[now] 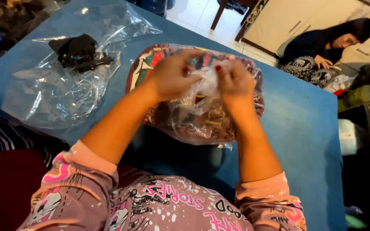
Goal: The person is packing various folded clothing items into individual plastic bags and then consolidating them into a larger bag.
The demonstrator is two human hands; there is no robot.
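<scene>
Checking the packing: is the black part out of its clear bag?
No, the black part lies inside the clear bag on the blue table.

A single head-worn camera looks steeply down from close above the blue table (pixel 305 128), facing forward. The wearer's sleeves fill the bottom edge of the frame; floor and furniture show at upper right.

This is a room in a home. A table (pixel 309 128) with a blue cover is the centre; beyond its far edge lie a pale tiled floor (pixel 198 15), wooden chair legs (pixel 216 15) and a cream cabinet (pixel 287 21), where a person (pixel 322 51) sits on the floor.
</scene>
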